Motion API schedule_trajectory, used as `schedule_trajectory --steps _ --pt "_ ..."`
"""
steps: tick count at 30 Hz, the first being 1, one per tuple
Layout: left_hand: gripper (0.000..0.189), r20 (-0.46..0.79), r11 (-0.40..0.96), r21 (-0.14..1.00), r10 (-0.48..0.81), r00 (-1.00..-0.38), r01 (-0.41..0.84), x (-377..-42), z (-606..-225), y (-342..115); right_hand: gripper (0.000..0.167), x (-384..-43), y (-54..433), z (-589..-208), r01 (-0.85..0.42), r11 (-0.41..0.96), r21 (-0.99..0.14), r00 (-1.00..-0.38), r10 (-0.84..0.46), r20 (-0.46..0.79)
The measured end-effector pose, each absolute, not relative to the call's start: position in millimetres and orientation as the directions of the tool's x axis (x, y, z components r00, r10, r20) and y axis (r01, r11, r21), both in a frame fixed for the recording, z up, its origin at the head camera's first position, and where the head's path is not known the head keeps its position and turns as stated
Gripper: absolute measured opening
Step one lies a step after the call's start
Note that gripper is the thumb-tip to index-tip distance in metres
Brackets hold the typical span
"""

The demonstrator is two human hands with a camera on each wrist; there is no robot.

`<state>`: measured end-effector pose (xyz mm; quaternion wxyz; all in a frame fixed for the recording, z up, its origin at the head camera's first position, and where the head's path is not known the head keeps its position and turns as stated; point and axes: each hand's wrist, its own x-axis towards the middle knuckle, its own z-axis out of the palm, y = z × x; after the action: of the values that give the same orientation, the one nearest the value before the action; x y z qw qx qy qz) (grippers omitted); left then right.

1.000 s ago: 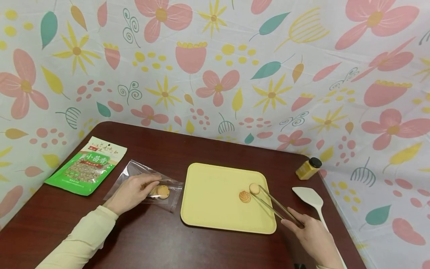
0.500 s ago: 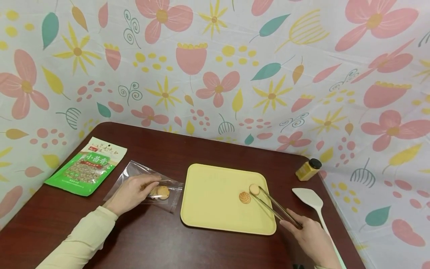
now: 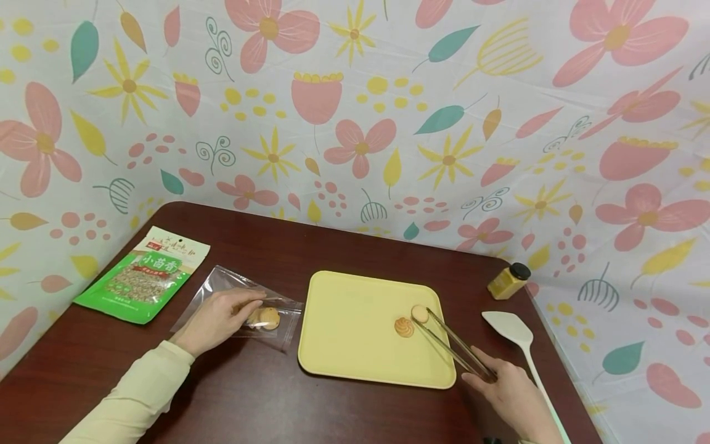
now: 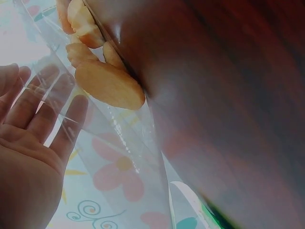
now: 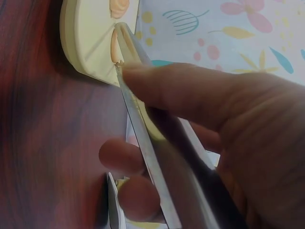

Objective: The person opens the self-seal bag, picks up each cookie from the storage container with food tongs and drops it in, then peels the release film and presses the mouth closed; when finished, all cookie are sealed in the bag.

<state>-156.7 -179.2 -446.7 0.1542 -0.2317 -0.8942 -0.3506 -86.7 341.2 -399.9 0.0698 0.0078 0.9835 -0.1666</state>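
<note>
My left hand [image 3: 219, 320] pinches the upper film of a clear zip bag [image 3: 285, 338] lying left of the tray. Inside the bag are several cookies [image 4: 109, 86], with a round one nearest the mouth. Parts of the left fingers show through the film in the left wrist view. My right hand [image 3: 513, 394] grips metal tongs [image 3: 452, 351], their tips on either side of a round cookie [image 3: 420, 313] on the yellow tray [image 3: 349, 333]. A swirled cookie [image 3: 404, 327] lies just left of it on the tray.
A green and white seed packet [image 3: 146, 274] lies at the left. Past the tray's right side are a yellow jar with a black cap [image 3: 509, 281] and a white spatula [image 3: 516, 330] along the table edge [image 3: 560, 364]. A patterned cloth [image 3: 355, 154] hangs behind.
My right hand has shifted slightly down and left, holding the tongs at the round cookie. The left hand and the bag stay in place.
</note>
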Motion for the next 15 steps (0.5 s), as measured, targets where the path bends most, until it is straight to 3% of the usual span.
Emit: schedule_trajectory --steps 15 --pt "0.021 0.441 0.640 0.558 0.312 -0.842 0.529 -157.2 -446.7 -178.9 0.064 -85.6 337.6 -398.2 -0.007 0.952 -0.307 -0.992 -0.045 -0.119"
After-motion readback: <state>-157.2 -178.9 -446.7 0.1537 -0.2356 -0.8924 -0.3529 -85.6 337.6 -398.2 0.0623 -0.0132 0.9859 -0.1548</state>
